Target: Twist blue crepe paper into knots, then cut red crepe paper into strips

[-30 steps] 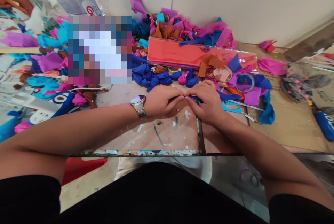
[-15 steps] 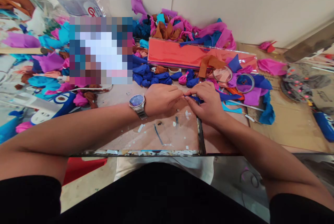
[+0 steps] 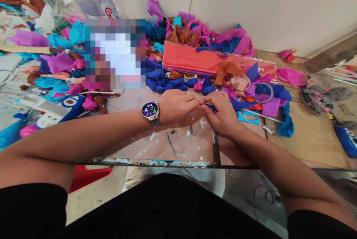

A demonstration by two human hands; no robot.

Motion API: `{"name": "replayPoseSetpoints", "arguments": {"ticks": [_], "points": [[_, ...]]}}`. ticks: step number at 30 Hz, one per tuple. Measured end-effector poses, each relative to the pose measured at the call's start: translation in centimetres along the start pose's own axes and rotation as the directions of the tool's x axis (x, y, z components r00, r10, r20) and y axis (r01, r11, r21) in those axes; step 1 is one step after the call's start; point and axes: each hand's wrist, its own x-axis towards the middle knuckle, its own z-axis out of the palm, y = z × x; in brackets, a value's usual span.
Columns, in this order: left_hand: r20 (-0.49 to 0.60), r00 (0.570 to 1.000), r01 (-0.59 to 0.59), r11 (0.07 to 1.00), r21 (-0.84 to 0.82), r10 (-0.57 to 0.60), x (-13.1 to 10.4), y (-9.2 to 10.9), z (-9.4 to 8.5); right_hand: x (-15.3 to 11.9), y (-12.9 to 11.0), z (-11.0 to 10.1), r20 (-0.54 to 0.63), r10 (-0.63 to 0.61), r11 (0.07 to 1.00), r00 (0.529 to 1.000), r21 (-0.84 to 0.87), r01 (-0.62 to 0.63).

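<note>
Scuffed, paint-flecked tabletop (image 3: 160, 148) lies beneath hands (image 3: 176, 106) pinching a narrow blue strip (image 3: 209, 107)

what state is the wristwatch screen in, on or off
On: the wristwatch screen shows bright digits and coloured icons against black.

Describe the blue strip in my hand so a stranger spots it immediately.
Start at the long red packet near the wall and come nearer, past the blue bundles, to the right hand. The blue strip is pinched there, its tip at the left hand; unlike the bundles, it is held between fingers.
</note>
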Motion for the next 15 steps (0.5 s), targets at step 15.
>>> {"name": "replayPoseSetpoints", "arguments": {"ticks": [15], "points": [[0.067, 0.981, 0.192, 0.959, -0.210, -0.181, -0.23, 0.30, 0.38, 0.04, 0.53, 0.08, -0.028, -0.039, 0.999, 0.999, -0.036, 0.038]]}}
